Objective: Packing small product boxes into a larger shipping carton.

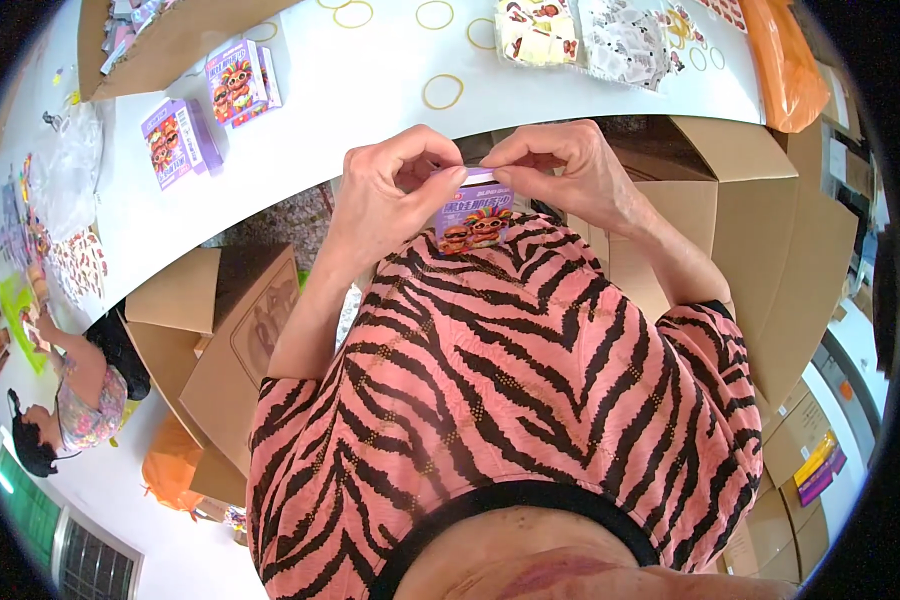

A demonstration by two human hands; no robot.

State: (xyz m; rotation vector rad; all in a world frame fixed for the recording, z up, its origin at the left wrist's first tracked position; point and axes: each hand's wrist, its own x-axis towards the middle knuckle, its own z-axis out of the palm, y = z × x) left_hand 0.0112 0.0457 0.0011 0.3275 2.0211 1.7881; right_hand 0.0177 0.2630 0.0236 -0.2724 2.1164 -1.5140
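A small purple printed box [474, 222] with cartoon figures on its front hangs upright between my two hands, just off the table's near edge. My left hand [398, 188] pinches the left end of its top flap between thumb and fingers. On the other end, my right hand [560, 172] grips the same flap in a pinch. The flap looks whitish along its upper side. What lies inside the box is hidden.
More purple boxes [175, 143] lie left on the white table [330, 110], below an open carton [160, 55]. Rubber bands [443, 92] are scattered about. Clear bags of small pieces [625, 42] sit at the back right. Large cartons [740, 220] flank me; a co-worker [85, 385] is far left.
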